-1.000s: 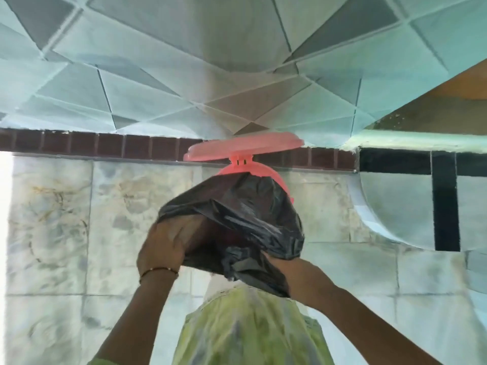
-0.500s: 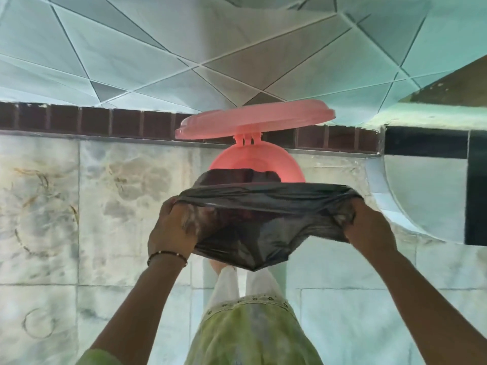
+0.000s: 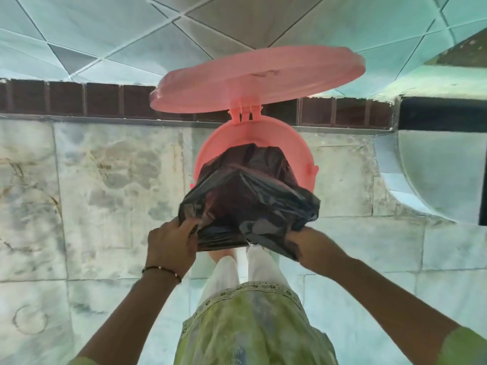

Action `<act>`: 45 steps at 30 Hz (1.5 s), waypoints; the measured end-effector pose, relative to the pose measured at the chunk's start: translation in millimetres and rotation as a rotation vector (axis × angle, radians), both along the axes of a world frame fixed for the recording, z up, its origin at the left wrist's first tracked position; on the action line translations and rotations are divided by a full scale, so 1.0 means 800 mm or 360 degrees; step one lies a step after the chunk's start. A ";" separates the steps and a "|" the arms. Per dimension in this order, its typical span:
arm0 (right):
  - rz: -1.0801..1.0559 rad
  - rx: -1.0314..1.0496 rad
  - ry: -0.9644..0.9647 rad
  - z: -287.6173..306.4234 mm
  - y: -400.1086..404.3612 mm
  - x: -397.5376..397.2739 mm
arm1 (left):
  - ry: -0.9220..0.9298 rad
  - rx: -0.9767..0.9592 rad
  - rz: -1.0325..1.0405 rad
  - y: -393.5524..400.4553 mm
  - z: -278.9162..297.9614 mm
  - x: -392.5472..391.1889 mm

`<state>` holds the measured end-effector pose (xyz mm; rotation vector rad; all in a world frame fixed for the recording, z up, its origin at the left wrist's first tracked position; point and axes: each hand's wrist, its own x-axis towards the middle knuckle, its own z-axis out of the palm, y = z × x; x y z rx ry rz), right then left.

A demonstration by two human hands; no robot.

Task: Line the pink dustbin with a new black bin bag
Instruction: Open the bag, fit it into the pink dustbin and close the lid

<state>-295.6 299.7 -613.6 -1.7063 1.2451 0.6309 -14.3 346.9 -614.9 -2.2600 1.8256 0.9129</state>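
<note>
Both hands are pinching the black bin bag (image 3: 250,204) over the pink dustbin (image 3: 297,151). The left hand (image 3: 171,246) is gripping its edge at 8 o'clock, the right hand (image 3: 308,243) at 5 o'clock.

Left hand (image 3: 171,245): bare, no rings visible.
Left wrist: thin dark beaded thread bracelet (image 3: 161,270) with a few pale beads, lying just below the hand.
Left forearm: bare up to a short light-green fabric sleeve edge (image 3: 81,361) at the bottom of the view.
Right hand (image 3: 313,245): bare, wrist unadorned.
Right forearm: bare, ending in a light-green fabric sleeve cuff (image 3: 463,346) at the lower right corner.
Torso: loose yellow-green mottled cotton tunic (image 3: 253,327), its hem trimmed with a pale embroidered border of small dark round motifs.
Legs: white loose cloth trousers (image 3: 224,272) showing below the tunic hem.
</note>
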 end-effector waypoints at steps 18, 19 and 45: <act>-0.0918 -0.0217 0.0497 -0.105 -0.033 -0.053 | -0.0246 0.0733 0.0224 -0.014 -0.116 0.059; -0.1021 -0.0248 0.0497 -0.108 -0.040 -0.049 | -0.0233 0.0677 0.0255 -0.029 -0.119 0.059; -0.0253 -0.0800 0.0130 -0.113 -0.248 -0.011 | 0.0777 0.0517 0.0923 -0.257 -0.109 0.002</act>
